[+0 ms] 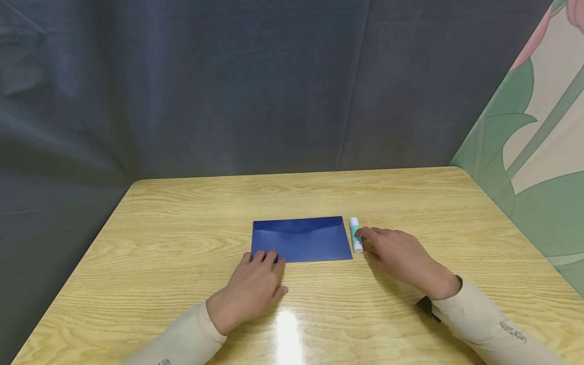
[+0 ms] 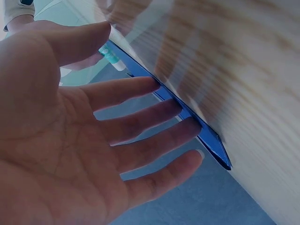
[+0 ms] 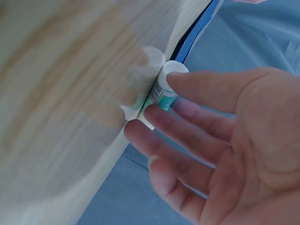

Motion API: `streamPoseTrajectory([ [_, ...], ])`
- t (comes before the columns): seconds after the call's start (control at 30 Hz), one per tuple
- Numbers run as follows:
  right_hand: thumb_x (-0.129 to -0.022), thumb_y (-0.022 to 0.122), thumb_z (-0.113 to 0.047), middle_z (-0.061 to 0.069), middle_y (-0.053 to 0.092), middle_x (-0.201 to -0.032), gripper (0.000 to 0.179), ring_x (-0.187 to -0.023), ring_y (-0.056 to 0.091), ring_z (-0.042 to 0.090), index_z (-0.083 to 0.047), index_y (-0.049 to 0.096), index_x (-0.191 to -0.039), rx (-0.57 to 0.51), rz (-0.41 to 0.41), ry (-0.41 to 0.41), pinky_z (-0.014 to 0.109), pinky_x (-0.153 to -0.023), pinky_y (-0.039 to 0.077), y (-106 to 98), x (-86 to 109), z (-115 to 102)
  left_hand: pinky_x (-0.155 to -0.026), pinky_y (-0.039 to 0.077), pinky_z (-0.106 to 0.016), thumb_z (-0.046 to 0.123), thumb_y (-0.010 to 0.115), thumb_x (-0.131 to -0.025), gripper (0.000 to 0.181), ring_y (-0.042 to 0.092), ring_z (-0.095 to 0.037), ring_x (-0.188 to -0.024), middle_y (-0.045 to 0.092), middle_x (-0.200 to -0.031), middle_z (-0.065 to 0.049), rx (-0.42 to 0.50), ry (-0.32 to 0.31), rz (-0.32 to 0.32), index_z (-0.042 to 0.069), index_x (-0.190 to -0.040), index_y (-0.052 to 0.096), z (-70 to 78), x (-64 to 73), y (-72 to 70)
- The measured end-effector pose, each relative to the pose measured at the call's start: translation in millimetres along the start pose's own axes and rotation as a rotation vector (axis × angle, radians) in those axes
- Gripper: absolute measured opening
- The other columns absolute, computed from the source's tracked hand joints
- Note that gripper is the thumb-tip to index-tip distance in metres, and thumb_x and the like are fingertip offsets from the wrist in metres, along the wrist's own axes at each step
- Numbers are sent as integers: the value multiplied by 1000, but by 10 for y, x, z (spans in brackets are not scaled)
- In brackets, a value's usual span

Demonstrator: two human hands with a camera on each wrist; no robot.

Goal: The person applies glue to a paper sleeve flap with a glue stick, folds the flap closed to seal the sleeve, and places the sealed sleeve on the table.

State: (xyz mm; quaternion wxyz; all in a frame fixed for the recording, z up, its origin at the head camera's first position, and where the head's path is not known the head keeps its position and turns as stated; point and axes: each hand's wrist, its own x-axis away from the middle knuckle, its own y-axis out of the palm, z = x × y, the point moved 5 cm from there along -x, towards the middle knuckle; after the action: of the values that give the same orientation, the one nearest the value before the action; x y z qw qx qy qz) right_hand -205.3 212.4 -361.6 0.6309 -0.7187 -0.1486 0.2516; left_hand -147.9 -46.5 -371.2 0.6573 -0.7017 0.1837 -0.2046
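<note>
A dark blue envelope [image 1: 303,246] lies flat on the wooden table, its flap along the far side. My left hand [image 1: 255,289] rests at its near left corner; in the left wrist view the spread fingers [image 2: 140,91] meet its edge, with nothing in the palm. Just right of the envelope lies a white and teal glue stick [image 1: 354,228], label partly covered. My right hand [image 1: 403,256] holds it lightly where it lies, index finger across its middle. In the right wrist view the thumb touches the white end of the glue stick [image 3: 165,99]; the index fingertip is hidden behind it.
The wooden table [image 1: 182,213] has rounded far corners. A dark grey cloth [image 1: 255,91] hangs behind it and down the left side. On the right stands a wall painted with leaves [image 1: 554,203]. A bright light reflection falls near the front of the table.
</note>
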Motion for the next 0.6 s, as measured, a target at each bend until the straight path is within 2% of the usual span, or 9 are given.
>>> streamPoseTrajectory([
  [0.6, -88, 75, -15, -6, 67, -83, 34, -55, 40, 4, -16, 62, -120, -3, 2, -25, 22, -47, 34, 13, 5, 4, -85, 46, -45, 47, 64, -94, 54, 57, -28, -105, 61, -125, -10, 13, 1, 20, 10, -134, 60, -3, 7, -17],
])
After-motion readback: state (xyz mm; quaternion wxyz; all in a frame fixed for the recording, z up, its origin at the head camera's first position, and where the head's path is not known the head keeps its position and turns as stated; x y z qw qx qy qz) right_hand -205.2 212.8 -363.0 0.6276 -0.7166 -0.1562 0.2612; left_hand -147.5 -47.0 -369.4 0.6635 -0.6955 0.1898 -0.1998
